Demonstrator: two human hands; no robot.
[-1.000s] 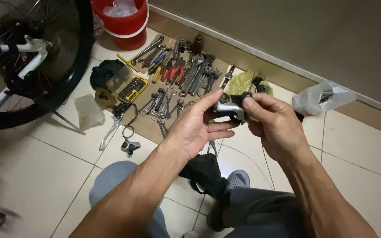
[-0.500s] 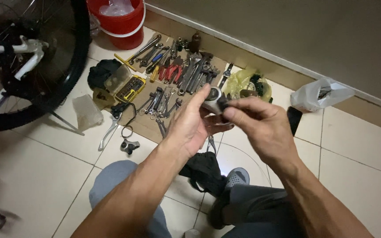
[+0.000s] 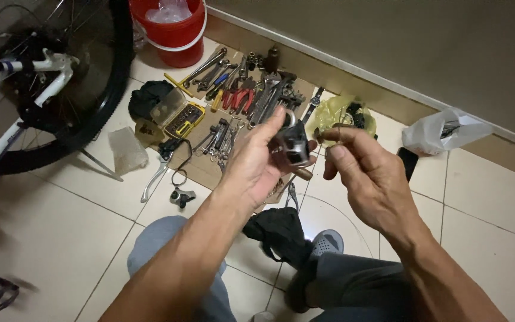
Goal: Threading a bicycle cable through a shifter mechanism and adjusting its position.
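Note:
My left hand (image 3: 256, 162) holds a small dark metal bicycle part (image 3: 291, 146) upright between thumb and fingers, above the tiled floor. My right hand (image 3: 366, 176) hovers just to its right, thumb and forefinger pinched on a thin metal tool (image 3: 336, 126) whose tip points toward the part. Both forearms reach out over my bent knees in grey trousers.
A cardboard sheet (image 3: 210, 170) carries several wrenches, red-handled pliers (image 3: 241, 95) and a yellow bit case (image 3: 184, 120). A red bucket (image 3: 174, 30) stands by the wall. A bicycle wheel (image 3: 99, 95) is at left, a brake lever (image 3: 155, 176) and plastic bags (image 3: 442, 131) lie nearby.
My right hand has come off the part and drawn back to the right, now pinching the thin tool. The left hand keeps the part and has turned it more upright.

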